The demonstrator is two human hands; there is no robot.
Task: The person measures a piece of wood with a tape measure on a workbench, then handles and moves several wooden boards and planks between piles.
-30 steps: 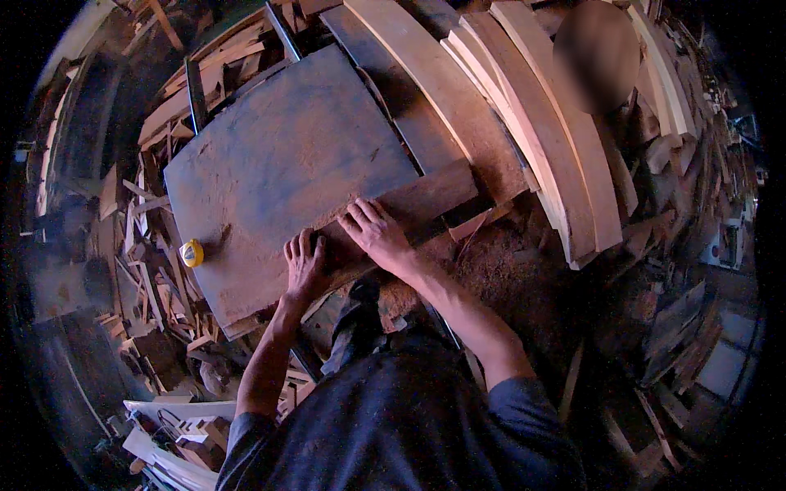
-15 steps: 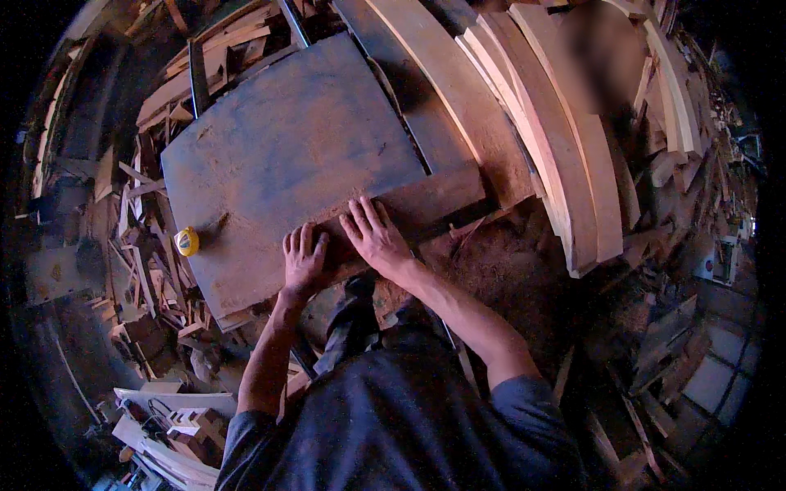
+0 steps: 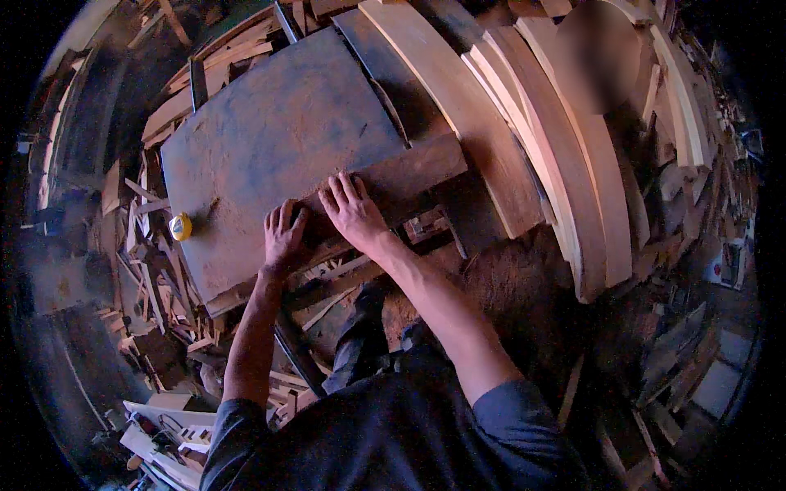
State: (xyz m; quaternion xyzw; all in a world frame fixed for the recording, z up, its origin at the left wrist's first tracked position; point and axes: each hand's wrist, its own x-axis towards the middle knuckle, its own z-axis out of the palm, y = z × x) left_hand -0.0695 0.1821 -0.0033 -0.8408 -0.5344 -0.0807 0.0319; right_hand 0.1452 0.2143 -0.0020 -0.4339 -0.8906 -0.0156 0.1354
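Observation:
A broad dark tabletop (image 3: 270, 139), dusted with reddish sawdust, lies in front of me. Along its near right edge runs a dark brown beam (image 3: 417, 165). My left hand (image 3: 284, 236) presses on the near edge, fingers laid forward over it and thumb apart. Just to its right, my right hand (image 3: 356, 211) lies flat with fingers spread, its tips on the beam. Neither hand grasps anything. A small yellow tape measure (image 3: 180, 227) sits at the tabletop's left edge.
Long curved boards (image 3: 565, 164) are stacked to the right, with a person (image 3: 602, 57) beyond them. Metal rails (image 3: 197, 86) stick out past the table's far side. Scrap wood (image 3: 155, 270) piles up on the left. Sawdust covers the ground (image 3: 508, 286) near my feet.
The tabletop has slid away from me, both hands moving forward with it. Less of the far rails shows, and more of the frame beneath the near edge. The curved boards appear lower in view.

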